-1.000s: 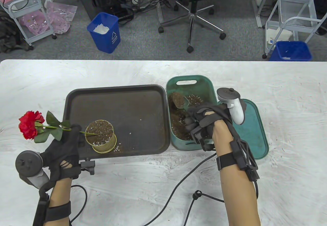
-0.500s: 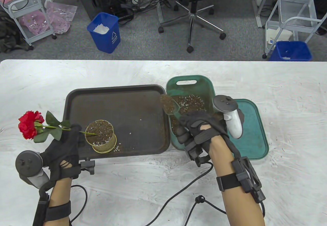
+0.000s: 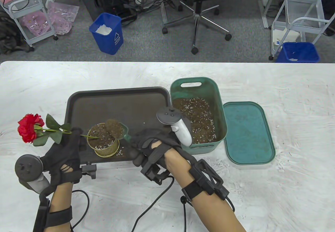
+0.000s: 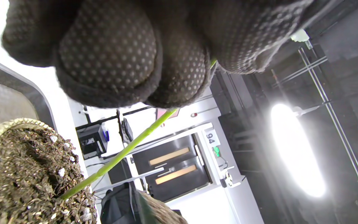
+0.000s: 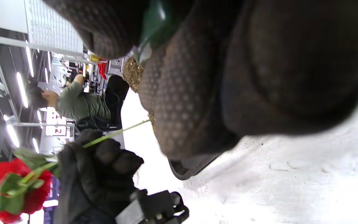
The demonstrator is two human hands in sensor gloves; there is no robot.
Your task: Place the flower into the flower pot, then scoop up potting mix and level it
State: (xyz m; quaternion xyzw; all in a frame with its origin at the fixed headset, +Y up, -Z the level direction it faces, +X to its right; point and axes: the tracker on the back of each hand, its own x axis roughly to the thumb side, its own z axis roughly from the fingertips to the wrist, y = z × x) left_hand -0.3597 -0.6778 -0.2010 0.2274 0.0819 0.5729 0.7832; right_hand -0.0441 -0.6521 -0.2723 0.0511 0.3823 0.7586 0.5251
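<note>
**Loaded scoop over the pot: spill and stem hazards**

The flower is already in the pot: its stem enters the mix near the centre, but leans hard to the left, with the red bloom hanging well outside the tray. The left hand pinches the stem between curled fingers, just beside the pot rim. The pot stands in the tray's near left corner and looks nearly full.

The right hand is clamped on the handle of the green scoop, which hovers heaped with mix over the pot's right rim.

Hazards, in my judgement:

- Overflow. With little room left under the rim, a fast tip would send mix over the side (some grains already lie at the pot's base). The tray would catch most of it, but the pot sits close to the near edge, so some may reach the table.
- Stem knock. The scoop is near the stem; a sideways brush could lever it out of the loose mix.
- Lean set in place. If mix is packed while the stem tilts, the flower may stay crooked.
- Tipping. A pull on the stem could tilt the light pot.

The bin and its lid lie to the right, well apart from the scoop.
</note>
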